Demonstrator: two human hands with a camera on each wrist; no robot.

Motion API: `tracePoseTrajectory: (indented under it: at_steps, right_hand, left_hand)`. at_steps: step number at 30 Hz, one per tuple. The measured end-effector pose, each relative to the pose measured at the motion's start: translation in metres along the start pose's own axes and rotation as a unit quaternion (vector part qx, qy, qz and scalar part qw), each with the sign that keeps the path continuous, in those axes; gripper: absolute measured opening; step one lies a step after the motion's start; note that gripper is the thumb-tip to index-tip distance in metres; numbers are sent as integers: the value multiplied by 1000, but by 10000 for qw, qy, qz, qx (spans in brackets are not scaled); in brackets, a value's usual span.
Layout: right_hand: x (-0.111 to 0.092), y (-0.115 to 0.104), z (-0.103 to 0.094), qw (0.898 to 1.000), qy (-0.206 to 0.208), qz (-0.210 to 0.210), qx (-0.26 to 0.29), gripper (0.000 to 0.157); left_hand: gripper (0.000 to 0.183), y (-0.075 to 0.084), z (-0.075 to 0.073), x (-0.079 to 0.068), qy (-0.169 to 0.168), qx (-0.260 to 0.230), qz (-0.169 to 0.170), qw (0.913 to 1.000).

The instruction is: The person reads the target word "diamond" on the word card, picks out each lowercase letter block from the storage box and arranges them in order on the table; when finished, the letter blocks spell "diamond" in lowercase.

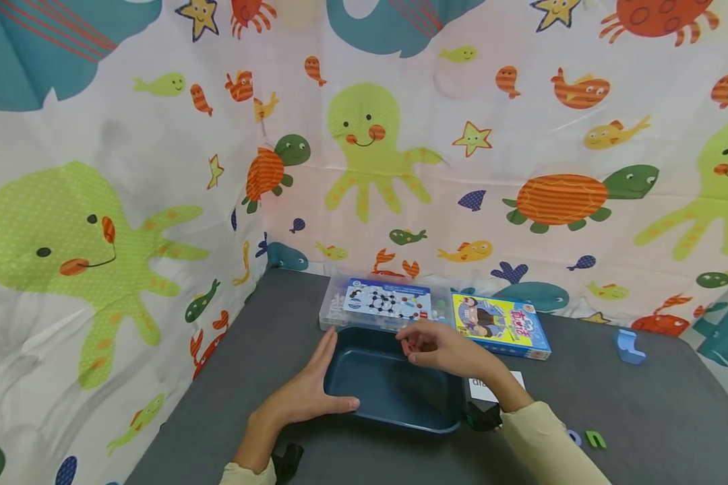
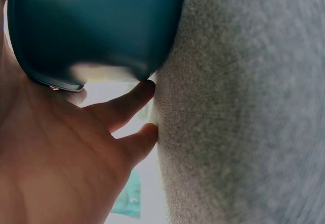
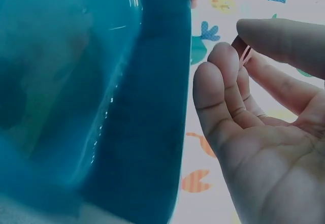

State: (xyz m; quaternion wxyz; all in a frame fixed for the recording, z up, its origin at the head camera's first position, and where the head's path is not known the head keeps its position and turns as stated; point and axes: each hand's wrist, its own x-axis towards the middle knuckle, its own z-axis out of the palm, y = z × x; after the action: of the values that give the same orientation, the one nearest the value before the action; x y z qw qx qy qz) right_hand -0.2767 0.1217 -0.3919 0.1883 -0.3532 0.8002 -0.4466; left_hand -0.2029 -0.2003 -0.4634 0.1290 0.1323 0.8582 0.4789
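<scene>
A dark blue-green plastic tray rests on the grey table. At its left end my left hand is spread, thumb across the near left rim and straight fingers along the outer wall. The left wrist view shows two fingertips touching the table beside the tray wall. Above the tray's far right part, my right hand pinches a small red piece between thumb and fingers. Only a thin reddish edge of this piece shows in the right wrist view, so its kind is unclear.
Behind the tray lie a clear plastic case with a molecule label and a yellow-blue box. A printed white card is partly under the right arm. Farther right are a blue stand, a green letter n and a purple ring-shaped letter.
</scene>
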Motion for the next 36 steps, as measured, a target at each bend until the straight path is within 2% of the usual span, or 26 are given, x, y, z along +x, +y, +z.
tracePoseTrajectory:
  at_steps: [5, 12, 20, 26, 36]
  right_hand:
    - [-6, 0, -1, 9997, 126, 136, 165, 33]
    - [-9, 3, -1, 9971, 125, 249, 705, 37]
    - [-14, 6, -1, 9970, 355, 285, 629, 34]
    - [-22, 11, -6, 9961, 612, 419, 484, 37]
    - [-47, 16, -19, 9927, 918, 413, 667, 38]
  left_hand:
    - [131, -1, 1, 1, 25, 35, 18, 10000]
    - [130, -3, 0, 1, 22, 23, 29, 10000]
    - [130, -2, 0, 2, 38, 37, 1, 10000]
    - [130, -2, 0, 1, -11, -34, 48, 10000]
    - [129, -1, 0, 1, -30, -29, 80, 10000]
